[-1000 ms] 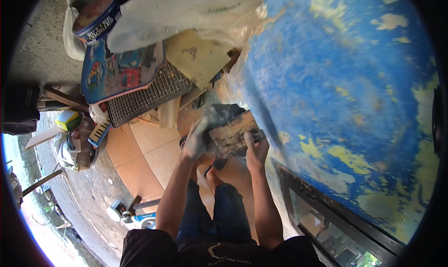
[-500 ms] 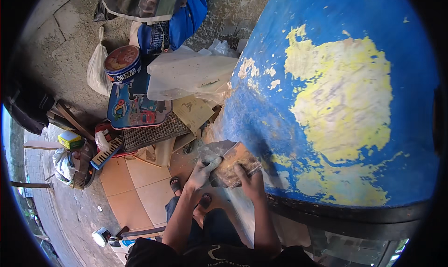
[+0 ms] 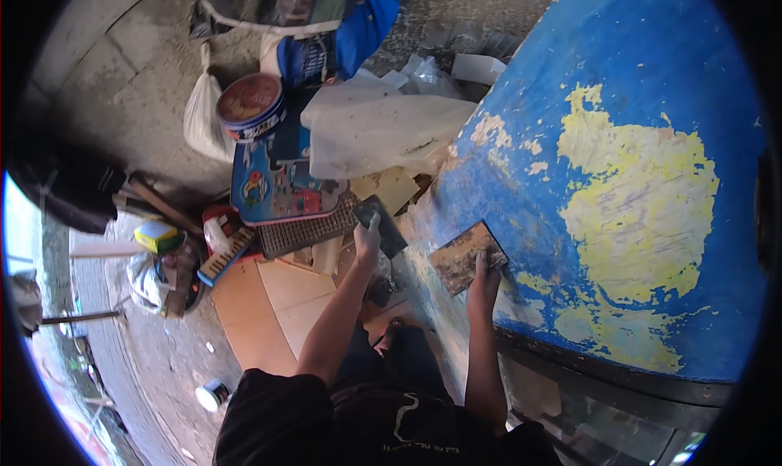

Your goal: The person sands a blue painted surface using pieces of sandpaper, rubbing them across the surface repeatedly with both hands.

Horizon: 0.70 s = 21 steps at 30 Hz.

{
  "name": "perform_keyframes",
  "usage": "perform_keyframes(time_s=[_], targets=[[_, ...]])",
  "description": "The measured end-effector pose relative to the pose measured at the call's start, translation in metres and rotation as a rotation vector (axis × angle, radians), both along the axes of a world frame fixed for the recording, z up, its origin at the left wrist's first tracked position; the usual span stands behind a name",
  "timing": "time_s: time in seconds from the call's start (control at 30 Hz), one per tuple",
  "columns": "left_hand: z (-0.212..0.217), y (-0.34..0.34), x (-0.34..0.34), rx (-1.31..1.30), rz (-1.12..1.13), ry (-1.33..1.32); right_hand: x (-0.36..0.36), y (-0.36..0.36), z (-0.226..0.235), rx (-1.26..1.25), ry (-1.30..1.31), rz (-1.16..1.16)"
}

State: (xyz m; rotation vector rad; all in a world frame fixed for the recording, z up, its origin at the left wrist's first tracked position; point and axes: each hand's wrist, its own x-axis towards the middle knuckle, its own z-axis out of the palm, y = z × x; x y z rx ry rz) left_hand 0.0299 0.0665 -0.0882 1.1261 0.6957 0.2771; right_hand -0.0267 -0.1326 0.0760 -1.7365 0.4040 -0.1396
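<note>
Landmark: the wall (image 3: 656,46), blue paint peeled to pale and yellow patches. Right hand (image 3: 484,282) pinches a board (image 3: 463,256) in front of the wall's lower left part; thumb on its face, other fingers hidden. Board: flat, rectangular, brown with dark blotches, tilted; contact with wall cannot be told. Left hand (image 3: 367,239), left of the wall, pinches a pad (image 3: 386,225): thin, oblong, dark grey.

It looks like a makeshift workshop, open to daylight on the left — bare concrete (image 3: 167,344), floor tiles (image 3: 252,307), a tin (image 3: 251,107) and a white bag (image 3: 208,117) among heaped clutter (image 3: 281,173), and a big, flaking blue surface (image 3: 554,197).
</note>
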Motion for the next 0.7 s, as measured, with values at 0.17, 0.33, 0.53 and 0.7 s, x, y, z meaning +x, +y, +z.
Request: perform_keyframes(time_s=[0.17, 0.33, 0.53, 0.7], targets=[[-0.018, 0.016, 0.045, 0.245, -0.117, 0.176, -0.019, 0.006, 0.017, -0.068, 0.098, -0.111], [-0.046, 0.027, 0.083, 0.256, 0.226, 0.046, -0.008, 0.017, 0.023, -0.002, -0.038, -0.147], [-0.104, 0.052, 0.1, 0.152, 0.442, 0.214, 0.031, 0.03, 0.061, 0.004, -0.177, 0.008], [-0.066, 0.019, 0.119, -0.083, 0.355, 0.107, 0.034, 0.022, 0.055, 0.008, -0.245, 0.015]])
